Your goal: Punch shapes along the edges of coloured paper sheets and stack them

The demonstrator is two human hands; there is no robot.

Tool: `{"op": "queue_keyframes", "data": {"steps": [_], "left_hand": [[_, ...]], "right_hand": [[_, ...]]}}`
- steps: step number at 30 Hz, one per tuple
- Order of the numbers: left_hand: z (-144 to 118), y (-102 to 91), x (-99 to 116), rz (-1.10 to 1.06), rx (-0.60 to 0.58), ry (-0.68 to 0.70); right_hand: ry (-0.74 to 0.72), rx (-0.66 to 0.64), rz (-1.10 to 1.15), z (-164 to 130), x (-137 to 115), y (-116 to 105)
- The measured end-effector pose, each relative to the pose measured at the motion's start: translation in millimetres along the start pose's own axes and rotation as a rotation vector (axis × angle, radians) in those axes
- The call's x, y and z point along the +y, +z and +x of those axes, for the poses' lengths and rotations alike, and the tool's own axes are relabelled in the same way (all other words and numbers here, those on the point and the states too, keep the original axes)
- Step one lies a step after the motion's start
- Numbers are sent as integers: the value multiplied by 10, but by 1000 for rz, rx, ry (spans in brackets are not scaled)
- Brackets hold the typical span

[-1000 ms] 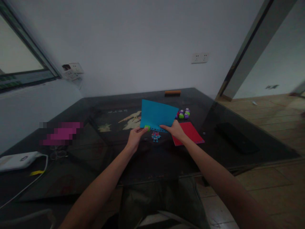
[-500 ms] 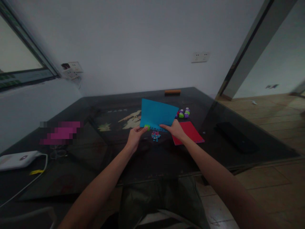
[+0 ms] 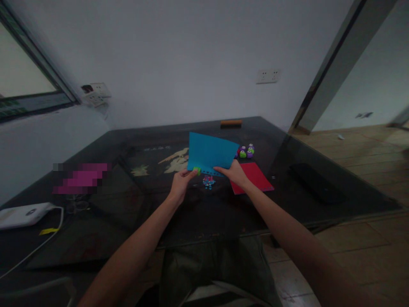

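A blue paper sheet [image 3: 211,152] is held up above the dark glass table [image 3: 204,213], with a row of small holes along its lower edge. My left hand [image 3: 180,184] pinches a small green paper punch [image 3: 197,171] clamped on that lower edge. At the lower right edge, my right hand [image 3: 235,172] grips the sheet. Below the sheet a little pile of blue and pink punched-out bits [image 3: 208,182] lies on the glass.
A red sheet [image 3: 255,176] lies flat to the right, with several purple and green punches [image 3: 246,152] behind it. A black flat object [image 3: 316,188] sits far right, an orange-brown bar [image 3: 231,123] at the back, a white device with cable [image 3: 24,215] at the left.
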State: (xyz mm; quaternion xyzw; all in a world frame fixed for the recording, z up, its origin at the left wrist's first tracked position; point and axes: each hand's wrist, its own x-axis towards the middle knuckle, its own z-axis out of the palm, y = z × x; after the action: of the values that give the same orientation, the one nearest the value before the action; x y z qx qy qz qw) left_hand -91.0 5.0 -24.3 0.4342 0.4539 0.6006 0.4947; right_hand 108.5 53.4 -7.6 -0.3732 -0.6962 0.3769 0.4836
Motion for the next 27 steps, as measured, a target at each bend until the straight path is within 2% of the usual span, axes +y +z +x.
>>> {"op": "queue_keyframes", "data": {"steps": [11,17,27], "left_hand": [[4,-2,-28,-19,8,51],[-1,3,-26,-2,27,67],[-34,45,4,57,25,76]], "right_hand": [[20,-12,-14,6,16,-12],[-16,-51,-39,26,40,-34],[10,-13,-58,26,40,-35]]}}
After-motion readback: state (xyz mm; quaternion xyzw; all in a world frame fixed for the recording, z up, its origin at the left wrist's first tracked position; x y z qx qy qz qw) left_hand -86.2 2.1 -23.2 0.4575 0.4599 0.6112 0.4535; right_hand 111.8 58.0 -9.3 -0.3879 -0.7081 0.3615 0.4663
